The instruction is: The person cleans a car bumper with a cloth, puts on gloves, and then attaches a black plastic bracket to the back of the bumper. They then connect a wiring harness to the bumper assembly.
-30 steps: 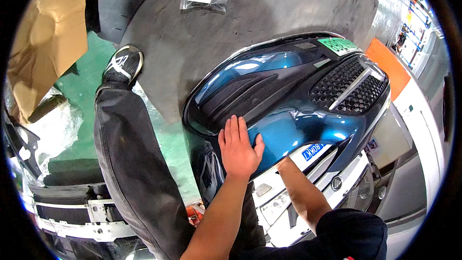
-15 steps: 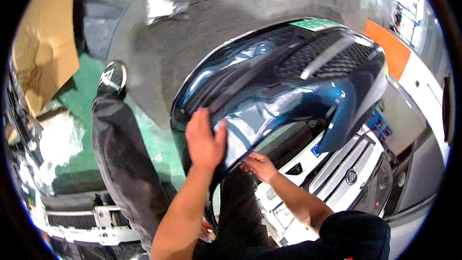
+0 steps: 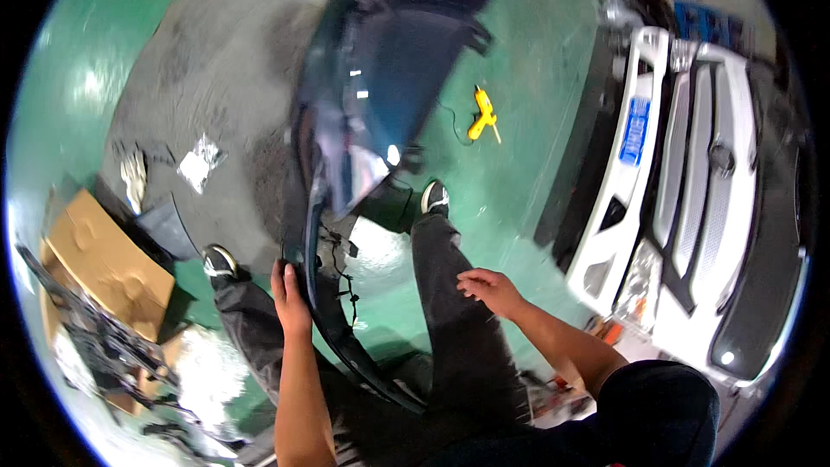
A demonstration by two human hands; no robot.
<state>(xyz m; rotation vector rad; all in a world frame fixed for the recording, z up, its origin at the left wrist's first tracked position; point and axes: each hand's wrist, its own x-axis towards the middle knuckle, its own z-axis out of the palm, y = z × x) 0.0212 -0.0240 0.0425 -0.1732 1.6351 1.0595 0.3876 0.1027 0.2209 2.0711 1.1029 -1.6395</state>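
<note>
Grip of the left hand (image 3: pixel 292 298): fingers laid against the near left edge of the dark blue car bumper (image 3: pixel 393 78); how firmly they close on it cannot be told. Grip of the right hand (image 3: pixel 494 292): partly open, fingers loosely bent, nothing seen in it, above the person's right leg (image 3: pixel 445 294) and apart from the bumper. Half a second earlier this hand was at the bumper's edge. The bumper now runs from between the legs to the far side, its grille no longer visible. A yellow gun-shaped tool (image 3: pixel 485 107), not seen earlier, lies right of it on the green floor (image 3: pixel 527 182).
</note>
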